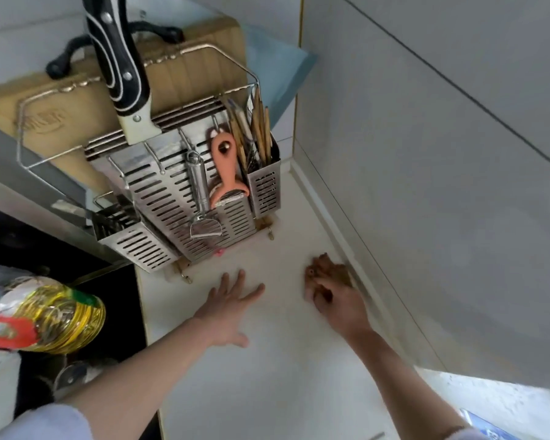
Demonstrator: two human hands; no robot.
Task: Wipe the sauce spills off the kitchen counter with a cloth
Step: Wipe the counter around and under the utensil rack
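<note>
On the pale kitchen counter point(267, 376) my left hand point(227, 309) lies flat with its fingers spread, holding nothing, just in front of the metal rack. My right hand point(337, 300) presses a small brown cloth point(326, 269) onto the counter, close to the raised strip at the foot of the wall. The fingers curl over the cloth and cover most of it. The image is too blurred there to make out any sauce spill.
A slotted steel utensil rack point(185, 198) stands at the back with a knife point(121, 65), peelers, chopsticks and a wooden cutting board point(172, 71). To the left are a black hob point(45, 242) and an oil bottle point(42, 312). A grey wall point(442, 185) bounds the right side.
</note>
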